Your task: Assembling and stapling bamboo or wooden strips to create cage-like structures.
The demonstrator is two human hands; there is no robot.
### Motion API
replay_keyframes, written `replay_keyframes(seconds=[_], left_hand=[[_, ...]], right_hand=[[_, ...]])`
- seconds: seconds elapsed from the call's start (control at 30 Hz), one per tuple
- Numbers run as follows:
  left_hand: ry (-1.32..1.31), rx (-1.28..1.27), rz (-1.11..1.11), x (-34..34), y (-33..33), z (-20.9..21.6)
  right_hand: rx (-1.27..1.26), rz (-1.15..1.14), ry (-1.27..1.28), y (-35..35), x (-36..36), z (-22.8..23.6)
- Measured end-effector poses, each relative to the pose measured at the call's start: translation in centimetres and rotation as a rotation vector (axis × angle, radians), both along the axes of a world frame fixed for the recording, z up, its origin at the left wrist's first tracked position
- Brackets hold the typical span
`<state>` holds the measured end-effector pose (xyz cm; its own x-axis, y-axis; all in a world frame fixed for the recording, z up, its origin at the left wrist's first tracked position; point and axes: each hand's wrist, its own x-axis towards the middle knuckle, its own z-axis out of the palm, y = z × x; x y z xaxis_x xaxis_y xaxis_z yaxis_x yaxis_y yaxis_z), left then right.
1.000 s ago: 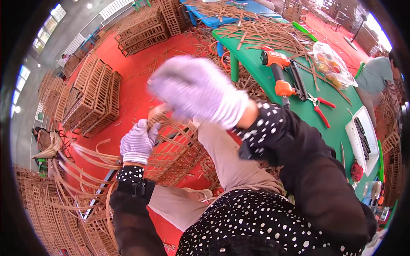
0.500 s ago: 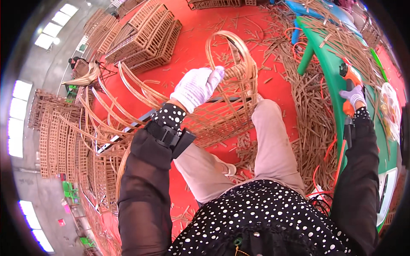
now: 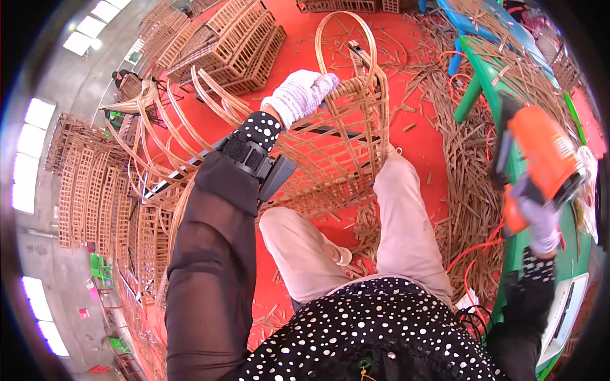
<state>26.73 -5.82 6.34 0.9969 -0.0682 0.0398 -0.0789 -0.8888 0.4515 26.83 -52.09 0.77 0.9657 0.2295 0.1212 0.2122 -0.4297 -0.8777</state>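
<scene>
My left hand [image 3: 302, 98], in a white knit glove, is closed on the wrapped corner of a brown woven rattan basket frame [image 3: 337, 168]. The frame is tilted and rests against my knees. A bent rattan strip [image 3: 319, 41] loops above that corner, and several curved strips [image 3: 190, 136] spread out on the left. At the far right my gloved right hand [image 3: 540, 222] grips an orange and black nail gun [image 3: 543, 149] by its handle, over the green table. The gun and this hand are partly smeared by motion.
The green table [image 3: 486, 66] carries loose wooden strips and a clear plastic bag [image 3: 588, 184]. Scrap strips [image 3: 467, 171] pile on the red floor beside it, with a red hose [image 3: 473, 251] running across. Lattice frames stand stacked at the back left [image 3: 235, 47] and left [image 3: 82, 197].
My right hand has raised the nail gun from over the table, so it looks much larger and nearer. My left hand and the basket corner have shifted slightly up and right; the loop stands taller.
</scene>
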Motion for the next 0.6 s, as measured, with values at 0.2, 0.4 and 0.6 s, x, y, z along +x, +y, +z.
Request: replay_keyframes(seconds=[0.2, 0.4, 0.6], left_hand=[[0.081, -0.163, 0.099, 0.5, 0.4, -0.5], [0.079, -0.189, 0.125, 0.8, 0.8, -0.6], [0.092, -0.164, 0.124, 0.8, 0.7, -0.4]], right_hand=[[-0.333, 0.439, -0.523, 12.6, -4.7, -6.2], [0.021, 0.517, -0.419, 19.8, -4.4, -6.3], [0.234, 0.49, -0.16, 21.6, -4.4, -6.1]])
